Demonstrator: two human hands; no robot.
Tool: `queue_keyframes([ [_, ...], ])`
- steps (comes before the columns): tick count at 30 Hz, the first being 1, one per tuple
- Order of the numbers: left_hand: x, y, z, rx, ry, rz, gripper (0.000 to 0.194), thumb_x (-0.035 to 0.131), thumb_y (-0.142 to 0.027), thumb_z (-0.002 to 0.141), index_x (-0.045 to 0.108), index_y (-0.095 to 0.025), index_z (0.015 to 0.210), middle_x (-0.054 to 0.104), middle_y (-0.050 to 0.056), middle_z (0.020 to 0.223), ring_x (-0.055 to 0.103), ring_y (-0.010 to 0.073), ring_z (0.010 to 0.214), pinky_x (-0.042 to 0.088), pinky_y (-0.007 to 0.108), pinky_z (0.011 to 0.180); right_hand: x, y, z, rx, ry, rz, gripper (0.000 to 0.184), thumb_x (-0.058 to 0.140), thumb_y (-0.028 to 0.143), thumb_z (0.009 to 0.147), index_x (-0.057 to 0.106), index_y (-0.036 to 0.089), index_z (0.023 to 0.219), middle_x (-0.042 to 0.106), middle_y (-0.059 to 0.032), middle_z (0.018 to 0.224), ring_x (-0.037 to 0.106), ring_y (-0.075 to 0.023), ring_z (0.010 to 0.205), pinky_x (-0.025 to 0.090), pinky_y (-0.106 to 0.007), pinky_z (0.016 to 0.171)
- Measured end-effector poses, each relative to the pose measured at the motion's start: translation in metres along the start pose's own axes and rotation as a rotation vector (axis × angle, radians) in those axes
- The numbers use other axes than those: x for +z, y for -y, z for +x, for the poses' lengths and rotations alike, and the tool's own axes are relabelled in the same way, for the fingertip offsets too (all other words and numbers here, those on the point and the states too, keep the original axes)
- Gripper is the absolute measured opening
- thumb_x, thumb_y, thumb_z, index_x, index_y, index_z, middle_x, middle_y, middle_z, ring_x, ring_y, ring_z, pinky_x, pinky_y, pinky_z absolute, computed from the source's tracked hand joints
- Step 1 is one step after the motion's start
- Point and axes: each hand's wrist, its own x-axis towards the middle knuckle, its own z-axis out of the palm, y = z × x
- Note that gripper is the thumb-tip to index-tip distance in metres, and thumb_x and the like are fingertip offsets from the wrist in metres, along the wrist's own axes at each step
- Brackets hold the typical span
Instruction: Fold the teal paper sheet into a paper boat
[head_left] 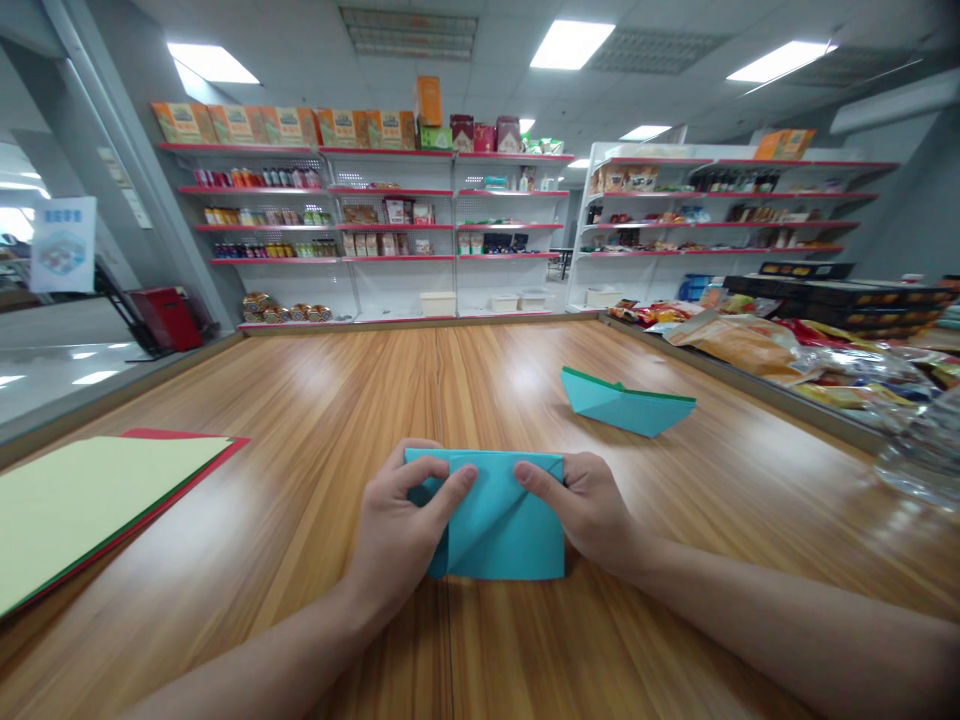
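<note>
Between my two hands is a folded sheet of blue paper (510, 535), held up just above the wooden table (322, 400). My left hand (409, 510) grips its left side, with the thumb pressed on the near face. On the right, my right hand (596, 505) pinches the upper corner, thumb in front and fingers hidden behind. Diagonal crease lines cross the near face, and a folded flap shows at the left edge. Beyond my right hand, a folded blue and green paper boat (626, 402) rests on the tabletop.
At the left lies a stack of coloured paper (97, 500), pale yellow on top with green and red below. Bagged snacks (765, 350) and a clear plastic item (926, 450) are along the right edge. Stocked shelves (390, 205) stand behind the table.
</note>
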Motion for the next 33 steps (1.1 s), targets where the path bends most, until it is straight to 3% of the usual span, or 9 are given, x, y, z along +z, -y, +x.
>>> queue_keyframes([
  [6, -0.0039, -0.0021, 0.0063, -0.15, 0.103, -0.065, 0.025, 0.068, -0.042, 0.073, 0.07, -0.02, 0.062, 0.063, 0.0, 0.059, 0.055, 0.0147, 0.059, 0.041, 0.025, 0.056, -0.001, -0.0021, 0.0002, -0.004, -0.001, -0.001, 0.049, 0.051, 0.05, 0.084, 0.035, 0.017, 0.05, 0.031, 0.0036, 0.05, 0.03, -0.0069, 0.045, 0.024, -0.02, 0.038],
  [20, -0.0049, -0.0058, -0.0009, -0.003, 0.039, -0.03, 0.026, 0.063, -0.036, 0.078, 0.066, -0.019, 0.058, 0.059, 0.0, 0.06, 0.054, 0.0154, 0.062, 0.041, 0.026, 0.059, 0.0003, -0.0028, -0.0017, -0.107, -0.046, -0.09, 0.05, 0.052, 0.046, 0.084, 0.031, 0.018, 0.048, 0.027, 0.0041, 0.048, 0.026, -0.0063, 0.043, 0.022, -0.021, 0.038],
  [28, -0.0053, -0.0049, -0.0009, 0.029, 0.013, 0.019, 0.028, 0.062, -0.035, 0.079, 0.064, -0.019, 0.057, 0.058, 0.0, 0.059, 0.053, 0.0146, 0.062, 0.04, 0.025, 0.058, 0.0003, -0.0075, 0.0008, -0.113, -0.014, 0.028, 0.048, 0.049, 0.053, 0.084, 0.041, 0.017, 0.053, 0.034, 0.0027, 0.052, 0.03, -0.0077, 0.046, 0.027, -0.021, 0.04],
  [31, -0.0043, -0.0048, -0.0017, 0.07, 0.009, 0.032, 0.028, 0.062, -0.034, 0.08, 0.063, -0.019, 0.056, 0.057, 0.0, 0.058, 0.053, 0.0151, 0.062, 0.041, 0.026, 0.059, 0.0011, -0.0083, 0.0005, -0.114, -0.066, 0.055, 0.048, 0.044, 0.054, 0.086, 0.041, 0.017, 0.057, 0.034, 0.0025, 0.054, 0.03, -0.0081, 0.047, 0.026, -0.021, 0.041],
  [33, -0.0035, -0.0052, -0.0026, 0.075, 0.01, 0.037, 0.028, 0.061, -0.034, 0.08, 0.063, -0.019, 0.057, 0.057, 0.0, 0.058, 0.053, 0.0152, 0.062, 0.041, 0.026, 0.06, 0.0018, -0.0097, 0.0005, -0.114, -0.131, 0.055, 0.051, 0.043, 0.056, 0.087, 0.032, 0.019, 0.054, 0.028, 0.0036, 0.052, 0.025, -0.0074, 0.045, 0.021, -0.021, 0.039],
])
